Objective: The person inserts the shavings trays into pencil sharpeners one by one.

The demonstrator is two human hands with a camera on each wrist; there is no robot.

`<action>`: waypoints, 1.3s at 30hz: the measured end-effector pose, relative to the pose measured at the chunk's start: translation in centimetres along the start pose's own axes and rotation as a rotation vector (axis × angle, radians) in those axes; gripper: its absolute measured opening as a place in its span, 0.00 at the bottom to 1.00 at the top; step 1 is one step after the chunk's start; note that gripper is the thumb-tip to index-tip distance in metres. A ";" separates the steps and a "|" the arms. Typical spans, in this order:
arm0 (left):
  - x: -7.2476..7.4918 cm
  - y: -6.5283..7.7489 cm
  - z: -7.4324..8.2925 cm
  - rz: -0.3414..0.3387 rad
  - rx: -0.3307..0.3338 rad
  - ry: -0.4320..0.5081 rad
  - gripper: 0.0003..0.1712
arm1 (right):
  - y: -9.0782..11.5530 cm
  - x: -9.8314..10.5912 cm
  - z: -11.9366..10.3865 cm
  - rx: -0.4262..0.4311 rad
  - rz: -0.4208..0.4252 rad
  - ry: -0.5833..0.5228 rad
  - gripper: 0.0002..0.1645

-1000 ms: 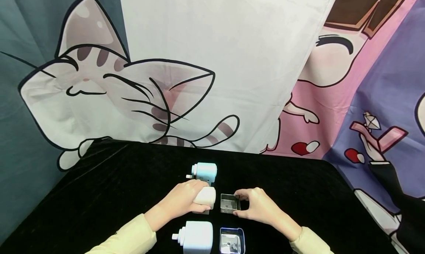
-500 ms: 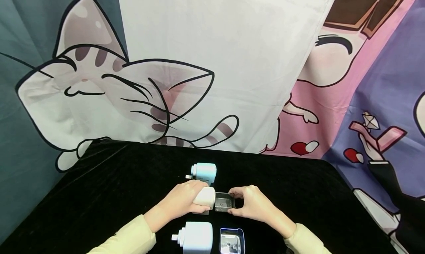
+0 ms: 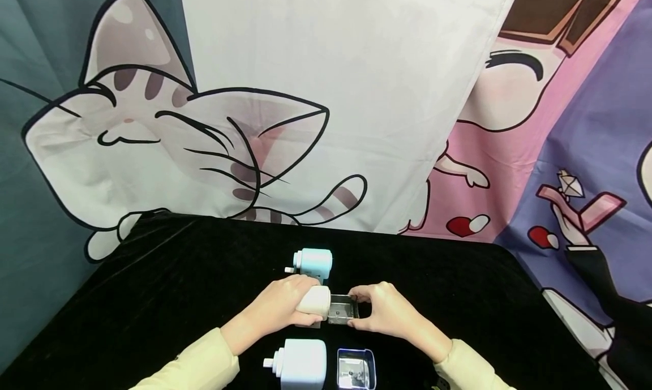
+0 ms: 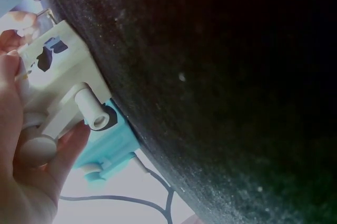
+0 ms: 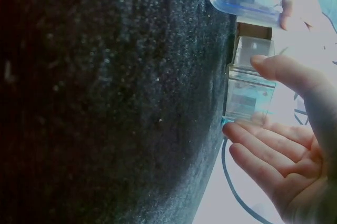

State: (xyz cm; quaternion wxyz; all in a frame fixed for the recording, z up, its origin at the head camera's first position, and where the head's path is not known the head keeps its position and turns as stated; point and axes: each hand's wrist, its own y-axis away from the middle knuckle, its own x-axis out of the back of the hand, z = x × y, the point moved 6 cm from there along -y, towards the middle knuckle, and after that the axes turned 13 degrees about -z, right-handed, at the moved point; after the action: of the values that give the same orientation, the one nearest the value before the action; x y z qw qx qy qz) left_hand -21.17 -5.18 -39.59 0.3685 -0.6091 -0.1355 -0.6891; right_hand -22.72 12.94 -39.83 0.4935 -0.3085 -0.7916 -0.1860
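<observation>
My left hand (image 3: 277, 306) grips a white hand-crank pencil sharpener (image 3: 315, 301) from its left side, fingers over the top and thumb along the near side. Its crank handle (image 4: 90, 107) shows in the left wrist view. My right hand (image 3: 389, 313) pinches the outer end of a clear shavings drawer (image 3: 341, 309) between thumb and fingers. The drawer's inner end is right at the sharpener's right side, lined up with its base. In the right wrist view the thumb lies on one edge of the drawer (image 5: 246, 97), the other fingers near the opposite edge.
Behind the white sharpener stands a light blue sharpener (image 3: 314, 262). In front lies a larger pale blue sharpener (image 3: 304, 364), with a blue-rimmed clear drawer (image 3: 370, 363) on its right. Black velvet cloth (image 3: 204, 277) covers the table; a cartoon-printed curtain (image 3: 387, 95) hangs behind.
My right hand has slid the clear drawer left, from a small gap up against the white sharpener. The left hand has held the sharpener in place.
</observation>
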 end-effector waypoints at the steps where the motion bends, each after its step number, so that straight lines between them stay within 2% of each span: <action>1: 0.0 0.0 0.0 0.000 0.000 0.000 0.30 | 0.0 0.0 0.0 -0.002 -0.001 0.001 0.23; 25: 0.1 -0.1 0.0 -0.031 0.017 0.010 0.30 | -0.5 -0.8 0.1 0.002 -0.011 -0.024 0.24; 39: 0.1 -0.1 0.1 -0.005 -0.004 -0.005 0.30 | -0.7 -1.1 -0.1 0.002 -0.023 -0.037 0.25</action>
State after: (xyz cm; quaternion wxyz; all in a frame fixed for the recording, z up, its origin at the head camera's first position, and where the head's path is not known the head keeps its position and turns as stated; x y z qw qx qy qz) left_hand -21.16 -5.13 -39.47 0.3653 -0.6112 -0.1367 -0.6886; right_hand -22.80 12.01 -40.75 0.4770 -0.3022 -0.8042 -0.1853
